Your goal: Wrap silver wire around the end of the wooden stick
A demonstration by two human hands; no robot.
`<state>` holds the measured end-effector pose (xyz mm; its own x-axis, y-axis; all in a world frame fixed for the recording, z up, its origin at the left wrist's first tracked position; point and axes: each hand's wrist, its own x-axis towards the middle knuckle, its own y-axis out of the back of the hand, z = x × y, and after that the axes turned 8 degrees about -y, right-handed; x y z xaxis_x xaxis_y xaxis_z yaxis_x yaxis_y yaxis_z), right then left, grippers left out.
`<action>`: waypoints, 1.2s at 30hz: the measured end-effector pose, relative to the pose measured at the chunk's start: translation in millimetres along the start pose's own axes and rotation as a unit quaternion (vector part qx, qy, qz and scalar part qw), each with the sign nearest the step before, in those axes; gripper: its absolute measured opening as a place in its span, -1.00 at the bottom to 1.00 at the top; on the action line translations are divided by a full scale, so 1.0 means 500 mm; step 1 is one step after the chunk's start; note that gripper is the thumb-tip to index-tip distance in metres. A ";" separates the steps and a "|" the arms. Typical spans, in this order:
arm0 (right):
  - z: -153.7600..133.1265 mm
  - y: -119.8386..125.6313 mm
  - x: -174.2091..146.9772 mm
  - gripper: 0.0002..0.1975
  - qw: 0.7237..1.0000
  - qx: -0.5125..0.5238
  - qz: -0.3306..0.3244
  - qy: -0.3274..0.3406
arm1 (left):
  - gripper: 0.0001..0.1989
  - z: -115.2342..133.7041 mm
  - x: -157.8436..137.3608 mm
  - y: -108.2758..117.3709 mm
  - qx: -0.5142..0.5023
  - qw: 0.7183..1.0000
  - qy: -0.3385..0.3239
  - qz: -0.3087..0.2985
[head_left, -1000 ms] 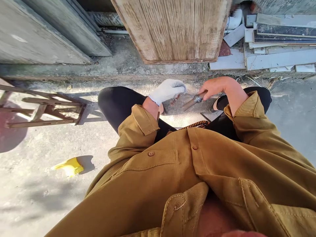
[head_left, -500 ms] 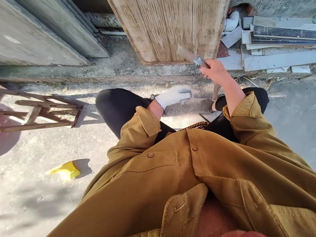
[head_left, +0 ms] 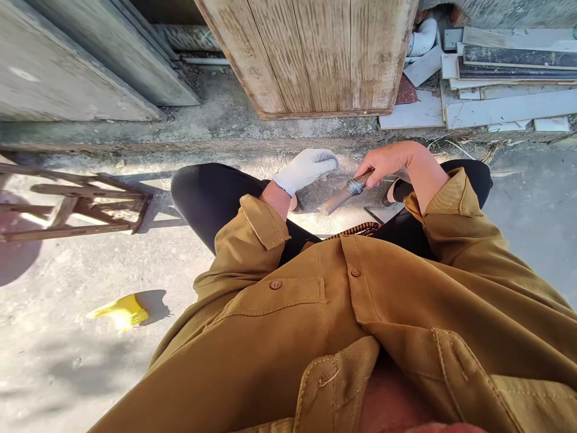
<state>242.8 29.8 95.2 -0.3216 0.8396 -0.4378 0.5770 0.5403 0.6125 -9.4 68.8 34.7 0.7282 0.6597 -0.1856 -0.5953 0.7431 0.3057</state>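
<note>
My right hand (head_left: 388, 163), bare, grips one end of a wooden-handled tool (head_left: 341, 197) with a band of metal wire wound round its middle. The tool's pale far end points down and left, over the ground between my knees; its exact kind is unclear. My left hand (head_left: 309, 168) wears a white knitted glove and hovers just left of the tool, apart from it. Its fingers are curled together, and whatever they may hold is hidden. Beyond both hands stands a worn wooden plank panel (head_left: 315, 60), its lower edge on the concrete ledge (head_left: 225, 128).
White and dark boards (head_left: 509, 108) lie stacked at right, beside a white pipe elbow (head_left: 424, 39). Grey slabs (head_left: 90, 60) lean at upper left. A wooden stool (head_left: 81, 207) lies at left, and a yellow object (head_left: 124, 311) rests on the ground.
My right hand has brought the tool down from in front of the panel, its end now pointing down-left. My left hand has shifted slightly left and up.
</note>
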 end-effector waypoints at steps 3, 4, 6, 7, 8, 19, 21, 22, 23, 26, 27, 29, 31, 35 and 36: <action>-0.023 0.001 -0.003 -0.59 0.998 0.059 -0.015 0.025 | -0.86 -0.010 0.009 -0.005 -0.012 1.000 -0.010 0.024; -0.028 0.000 -0.005 -0.58 0.996 0.079 -0.017 0.031 | -0.88 -0.012 0.012 -0.008 -0.019 0.999 -0.008 0.036; -0.030 0.000 -0.007 -0.58 0.991 0.125 -0.012 0.038 | -0.89 -0.014 0.017 -0.015 -0.045 0.997 0.015 0.062; -0.027 0.001 -0.007 -0.56 0.987 0.157 -0.001 0.038 | -0.88 -0.014 0.018 -0.019 -0.066 0.995 0.032 0.067; -0.020 0.002 -0.005 -0.54 0.980 0.195 0.020 0.036 | -0.84 -0.013 0.017 -0.023 -0.081 0.994 0.041 0.061; 0.052 0.021 0.033 -0.73 0.974 -0.088 0.149 -0.147 | -0.83 0.014 0.001 -0.022 -0.044 0.997 -0.039 -0.056; 0.042 0.014 0.029 -0.79 0.972 -0.168 0.053 -0.157 | -0.80 0.021 -0.004 -0.015 0.008 0.999 -0.027 -0.040; 0.037 0.011 0.028 -0.79 0.971 -0.183 0.000 -0.154 | -0.79 0.023 -0.006 -0.012 0.031 0.999 -0.022 -0.033; 0.032 0.008 0.026 -0.78 0.970 -0.189 -0.049 -0.147 | -0.79 0.024 -0.007 -0.008 0.049 0.998 -0.018 -0.027; 0.021 0.001 0.022 -0.72 0.969 -0.171 -0.152 -0.099 | -0.82 0.018 -0.008 0.003 0.049 0.999 -0.010 -0.007; 0.018 0.000 0.021 -0.71 0.970 -0.156 -0.169 -0.081 | -0.83 0.013 -0.007 0.007 0.035 0.999 -0.010 -0.001; 0.013 0.000 0.018 -0.73 0.974 -0.112 -0.189 -0.048 | -0.84 0.002 -0.004 0.014 0.003 1.000 -0.014 0.005; 0.009 0.003 0.015 -0.74 0.978 -0.062 -0.201 -0.015 | -0.85 -0.009 0.001 0.019 -0.016 1.000 -0.015 0.011; 0.000 0.010 0.002 -0.75 0.977 0.028 -0.208 0.048 | -0.87 -0.021 0.012 0.021 -0.006 1.000 -0.015 0.015; -0.002 0.011 -0.002 -0.74 0.979 0.056 -0.190 0.052 | -0.87 -0.022 0.014 0.020 -0.002 1.000 -0.019 0.012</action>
<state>245.6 31.9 99.5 -0.6006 0.5827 -0.5476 0.4774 0.8107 0.3390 -14.0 82.3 26.0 0.7255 0.6731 -0.1433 -0.6141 0.7272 0.3066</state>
